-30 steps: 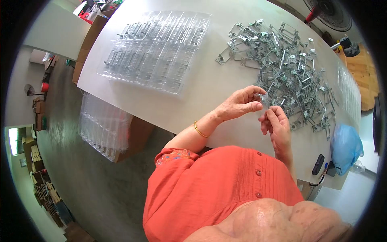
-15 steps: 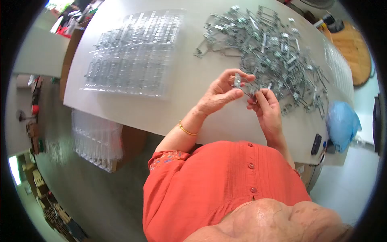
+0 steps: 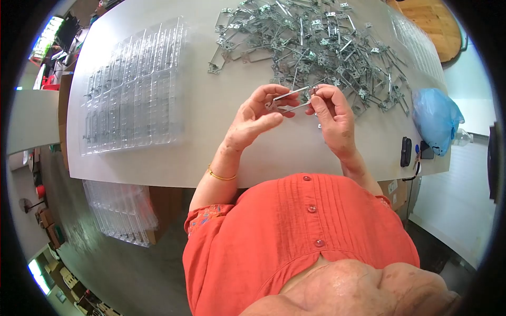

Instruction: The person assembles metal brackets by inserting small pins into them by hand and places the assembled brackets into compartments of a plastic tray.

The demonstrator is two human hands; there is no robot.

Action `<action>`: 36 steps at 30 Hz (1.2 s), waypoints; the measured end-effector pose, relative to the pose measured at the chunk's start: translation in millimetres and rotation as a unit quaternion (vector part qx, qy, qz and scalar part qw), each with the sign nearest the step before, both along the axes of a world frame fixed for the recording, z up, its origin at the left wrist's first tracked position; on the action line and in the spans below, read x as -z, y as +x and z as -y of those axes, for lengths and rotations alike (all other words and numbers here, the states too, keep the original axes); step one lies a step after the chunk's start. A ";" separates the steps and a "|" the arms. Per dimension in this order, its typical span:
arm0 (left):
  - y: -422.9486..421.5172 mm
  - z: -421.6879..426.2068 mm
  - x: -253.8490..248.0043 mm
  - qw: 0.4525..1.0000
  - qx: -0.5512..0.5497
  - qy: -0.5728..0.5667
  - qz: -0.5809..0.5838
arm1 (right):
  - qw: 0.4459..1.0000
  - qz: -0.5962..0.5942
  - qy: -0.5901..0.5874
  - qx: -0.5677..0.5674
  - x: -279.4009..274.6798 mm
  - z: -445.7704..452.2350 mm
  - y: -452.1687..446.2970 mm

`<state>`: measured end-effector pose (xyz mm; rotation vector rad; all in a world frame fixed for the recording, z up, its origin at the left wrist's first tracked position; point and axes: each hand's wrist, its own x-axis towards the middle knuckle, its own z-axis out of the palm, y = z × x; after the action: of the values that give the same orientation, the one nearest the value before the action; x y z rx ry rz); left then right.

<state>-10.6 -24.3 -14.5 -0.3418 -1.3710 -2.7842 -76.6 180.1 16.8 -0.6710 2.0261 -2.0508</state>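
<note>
A small metal bracket (image 3: 291,94), with two thin parallel bars and plates at its ends, is held between my hands above the near side of the pile. My right hand (image 3: 335,117) pinches its right end between thumb and fingers. Around the left end curl the fingers of my left hand (image 3: 252,115), the thumb standing a little apart below. My fingers partly hide both end plates. Just beyond lies a large heap of similar metal brackets (image 3: 311,45), tangled together on the white table (image 3: 211,152).
Left on the table is a clear plastic tray (image 3: 132,84) with metal parts in its slots. More clear trays (image 3: 118,210) are stacked below the table edge. At right are a blue plastic bag (image 3: 437,120), a black case (image 3: 406,151) and clear plastic sheets (image 3: 416,39).
My hands have moved apart, and the bracket now stretches between them with its bars showing. The whole view has shifted, so the tray and heap appear further left.
</note>
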 end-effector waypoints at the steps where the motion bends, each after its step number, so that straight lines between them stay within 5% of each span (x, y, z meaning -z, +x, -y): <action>1: 0.2 1.8 0.7 1.000 -0.001 -0.012 0.028 | 0.999 -0.023 0.022 -0.007 -2.6 -0.7 -0.1; 9: 1.1 6.0 2.4 0.989 0.053 -0.067 0.122 | 0.993 -0.069 0.066 -0.069 -7.2 0.3 3.9; 15: 2.2 6.9 -0.4 0.987 0.020 -0.062 0.143 | 0.989 -0.112 0.099 0.000 -2.1 -1.6 0.8; 18: 1.3 9.0 6.6 0.990 0.025 -0.064 0.127 | 0.991 -0.031 0.133 0.007 -10.2 -5.1 2.2; 36: 1.6 4.9 3.8 0.980 -0.040 -0.153 0.119 | 0.986 -0.007 0.164 0.003 -16.5 -2.4 6.6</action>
<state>-9.0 -29.2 -18.3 0.0484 -1.8264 -2.6147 -70.0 182.5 33.4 -0.6156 2.3004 -1.6591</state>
